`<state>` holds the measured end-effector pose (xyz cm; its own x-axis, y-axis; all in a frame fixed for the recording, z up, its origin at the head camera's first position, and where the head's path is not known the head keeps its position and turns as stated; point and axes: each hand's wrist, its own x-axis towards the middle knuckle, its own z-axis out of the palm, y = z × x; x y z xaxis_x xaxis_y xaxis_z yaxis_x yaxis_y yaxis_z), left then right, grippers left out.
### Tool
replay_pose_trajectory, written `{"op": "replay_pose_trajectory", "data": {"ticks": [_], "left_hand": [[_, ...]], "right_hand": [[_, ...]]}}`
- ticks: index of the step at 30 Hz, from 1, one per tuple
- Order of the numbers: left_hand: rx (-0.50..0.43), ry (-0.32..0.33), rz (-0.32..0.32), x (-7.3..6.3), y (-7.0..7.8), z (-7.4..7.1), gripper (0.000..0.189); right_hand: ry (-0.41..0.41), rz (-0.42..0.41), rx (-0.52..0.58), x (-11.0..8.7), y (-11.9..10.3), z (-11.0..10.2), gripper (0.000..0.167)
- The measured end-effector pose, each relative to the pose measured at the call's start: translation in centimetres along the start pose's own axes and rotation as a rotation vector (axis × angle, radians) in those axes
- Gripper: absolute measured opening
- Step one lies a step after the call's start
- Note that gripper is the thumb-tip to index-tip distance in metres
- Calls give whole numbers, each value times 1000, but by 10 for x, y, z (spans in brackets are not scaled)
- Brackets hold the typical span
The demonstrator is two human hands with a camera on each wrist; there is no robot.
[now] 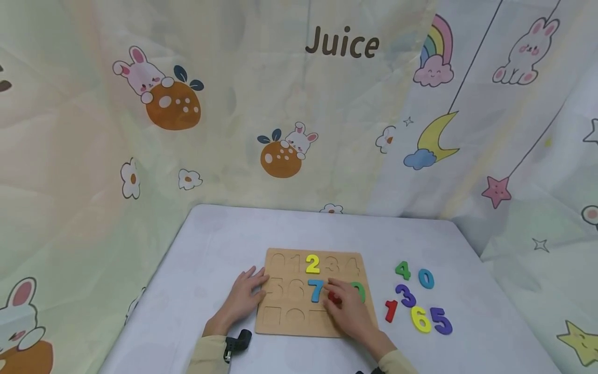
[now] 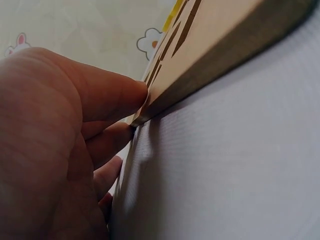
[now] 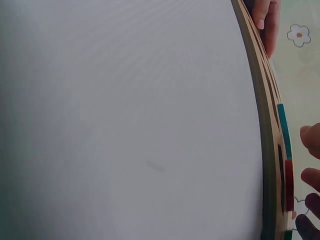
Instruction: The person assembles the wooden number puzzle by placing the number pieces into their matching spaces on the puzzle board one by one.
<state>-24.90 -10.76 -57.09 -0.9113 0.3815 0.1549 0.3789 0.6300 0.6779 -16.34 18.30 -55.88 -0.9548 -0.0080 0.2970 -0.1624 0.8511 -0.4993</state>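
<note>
A wooden number board (image 1: 280,325) lies flat, with cut-out outlines in rows. In it sit a yellow 2 (image 1: 312,264), a blue 7 (image 1: 315,290), a red number piece (image 3: 289,186) and a green piece (image 1: 359,292) that looks like a 9. My left hand (image 1: 244,295) rests against the board's left edge, thumb and fingertips touching it. Over the red piece hovers my right hand (image 1: 348,311), partly hiding it and the green one. In the right wrist view its fingers (image 3: 311,177) are spread a little and apart from the pieces.
Right of the board lie loose number pieces: a green 4 (image 1: 403,270), blue 0 (image 1: 426,279), purple 3 (image 1: 405,295), red 1 (image 1: 391,311), yellow 6 (image 1: 421,319) and purple 5 (image 1: 441,321). The white table (image 1: 224,234) is backed by a printed curtain (image 1: 233,156).
</note>
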Motion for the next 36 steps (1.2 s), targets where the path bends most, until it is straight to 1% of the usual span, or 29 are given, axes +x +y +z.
{"op": "replay_pose_trajectory", "data": {"ticks": [2, 6, 15, 19, 21, 24, 29, 30, 36], "left_hand": [[-1, 1, 3, 0, 0, 0, 40], [-3, -1, -2, 0, 0, 0, 40], [-14, 5, 0, 0, 0, 1, 40], [-12, 8, 4, 0, 0, 0, 40], [-11, 10, 4, 0, 0, 0, 40], [-6, 14, 8, 0, 0, 1, 39], [-1, 8, 7, -1, -1, 2, 37], [4, 8, 15, -1, -1, 2, 37], [-1, 9, 21, 1, -2, 1, 38]], "right_hand": [[24, 14, 21, -2, 2, -5, 35], [55, 61, 29, -6, 8, -17, 32], [118, 144, 18, -22, 42, -44, 33], [132, 222, -7, -30, 55, -56, 31], [115, 269, -17, -33, 61, -61, 32], [59, 328, -41, -38, 70, -69, 37], [-15, 369, -77, -50, 81, -82, 49], [-25, 380, -80, -52, 82, -84, 51], [-74, 436, -108, -60, 83, -89, 54]]}}
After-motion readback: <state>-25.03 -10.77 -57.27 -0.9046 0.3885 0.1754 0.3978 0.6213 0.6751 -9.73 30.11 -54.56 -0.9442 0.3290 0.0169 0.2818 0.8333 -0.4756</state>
